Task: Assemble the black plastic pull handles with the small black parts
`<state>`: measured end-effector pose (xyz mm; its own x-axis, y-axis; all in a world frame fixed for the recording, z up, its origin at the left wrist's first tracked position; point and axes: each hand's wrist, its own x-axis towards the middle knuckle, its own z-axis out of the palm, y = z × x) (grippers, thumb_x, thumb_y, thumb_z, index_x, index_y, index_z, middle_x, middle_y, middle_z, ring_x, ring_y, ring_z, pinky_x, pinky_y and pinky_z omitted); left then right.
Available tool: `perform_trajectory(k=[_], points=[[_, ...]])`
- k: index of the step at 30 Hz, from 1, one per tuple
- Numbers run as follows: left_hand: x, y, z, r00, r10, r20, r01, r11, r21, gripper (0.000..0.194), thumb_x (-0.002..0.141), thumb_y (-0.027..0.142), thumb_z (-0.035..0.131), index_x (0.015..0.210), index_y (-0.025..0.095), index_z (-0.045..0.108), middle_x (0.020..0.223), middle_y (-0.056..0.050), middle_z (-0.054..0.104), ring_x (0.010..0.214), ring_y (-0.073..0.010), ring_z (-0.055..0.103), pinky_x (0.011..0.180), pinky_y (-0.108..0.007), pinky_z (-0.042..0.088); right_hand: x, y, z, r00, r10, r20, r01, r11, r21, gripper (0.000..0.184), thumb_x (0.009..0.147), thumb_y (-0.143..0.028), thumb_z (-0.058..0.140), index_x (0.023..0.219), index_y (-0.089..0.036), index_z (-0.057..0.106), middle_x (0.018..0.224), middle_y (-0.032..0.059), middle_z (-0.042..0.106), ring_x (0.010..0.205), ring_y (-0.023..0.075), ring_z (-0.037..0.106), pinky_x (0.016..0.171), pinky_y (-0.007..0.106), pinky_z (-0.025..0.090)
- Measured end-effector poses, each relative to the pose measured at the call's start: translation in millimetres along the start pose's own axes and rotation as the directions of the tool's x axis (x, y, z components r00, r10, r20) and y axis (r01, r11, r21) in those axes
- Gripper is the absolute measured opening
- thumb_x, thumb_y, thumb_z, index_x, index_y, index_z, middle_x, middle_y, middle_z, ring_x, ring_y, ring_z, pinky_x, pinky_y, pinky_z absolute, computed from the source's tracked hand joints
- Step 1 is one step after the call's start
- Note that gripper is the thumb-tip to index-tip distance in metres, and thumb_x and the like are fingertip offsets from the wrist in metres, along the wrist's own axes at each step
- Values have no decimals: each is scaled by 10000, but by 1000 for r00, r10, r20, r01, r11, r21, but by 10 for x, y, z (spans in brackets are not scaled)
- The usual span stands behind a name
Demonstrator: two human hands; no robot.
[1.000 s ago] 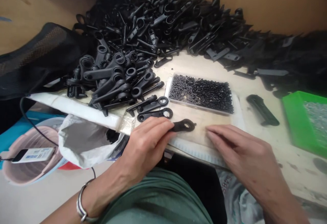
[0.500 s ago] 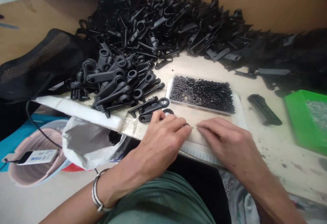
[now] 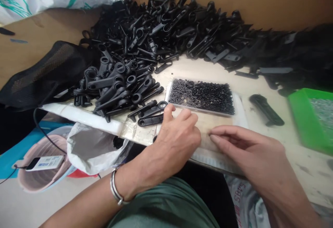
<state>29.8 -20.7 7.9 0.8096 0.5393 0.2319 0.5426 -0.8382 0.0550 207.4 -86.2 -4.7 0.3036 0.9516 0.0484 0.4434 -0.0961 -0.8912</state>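
Curling over the near edge of the desk (image 3: 192, 66), the left hand (image 3: 179, 141) now hides the lever that a second ago stood out plainly, pinched in its fingers with the ring end towards the right. Only a dark end (image 3: 155, 138) shows at the hand's left side; it may belong to that lever, but I cannot be sure, nor can I tell how firmly the fingers close beneath. The right hand (image 3: 249, 148) lies just beside, its thumb and forefinger drawn narrow; whether they pinch a tiny piece is too small to tell. The gap between the hands shrank half a second ago and has opened a little again, which suggests a lever being turned or handled under the left hand, the work on it unfinished. The left hand also covers the ring end of a flat lever (image 3: 149, 121) near the front of the pile (image 3: 117, 82). The tray (image 3: 201, 96) of small black bits sits behind both hands, its place on the desk unchanged, while a lone lever (image 3: 266, 110) lies untouched between it and the green bin (image 3: 301, 120).
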Motion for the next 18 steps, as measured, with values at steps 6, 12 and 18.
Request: perform_trajectory(k=[6, 12, 18], points=[[-13, -16, 34, 990, -78, -120, 51, 976, -213, 265, 883, -23, 453, 777, 156, 618, 950, -64, 672, 970, -220, 557, 955, -505, 349, -56, 59, -35, 976, 209, 58, -216, 913, 347, 206, 652, -330, 869, 813, -231, 787, 675, 22, 721, 548, 113, 618, 481, 186, 502], [-47, 43, -112, 917, -392, -79, 99, 414, -905, 79, 872, 125, 666, 839, 157, 731, 891, -44, 761, 822, -150, 691, 761, -265, 548, -72, 3, 12, 966, 197, 168, -259, 745, 614, 170, 700, -301, 845, 840, -221, 789, 603, 6, 633, 486, 77, 520, 459, 198, 444], [-67, 126, -147, 789, -432, 438, 270, -397, -877, 137, 664, 175, 868, 738, 138, 759, 751, -27, 757, 695, -111, 684, 694, -200, 558, -123, -47, 68, 948, 217, 233, -318, 686, 654, 129, 750, -309, 810, 839, -220, 785, 626, 15, 650, 475, 92, 555, 438, 208, 472]])
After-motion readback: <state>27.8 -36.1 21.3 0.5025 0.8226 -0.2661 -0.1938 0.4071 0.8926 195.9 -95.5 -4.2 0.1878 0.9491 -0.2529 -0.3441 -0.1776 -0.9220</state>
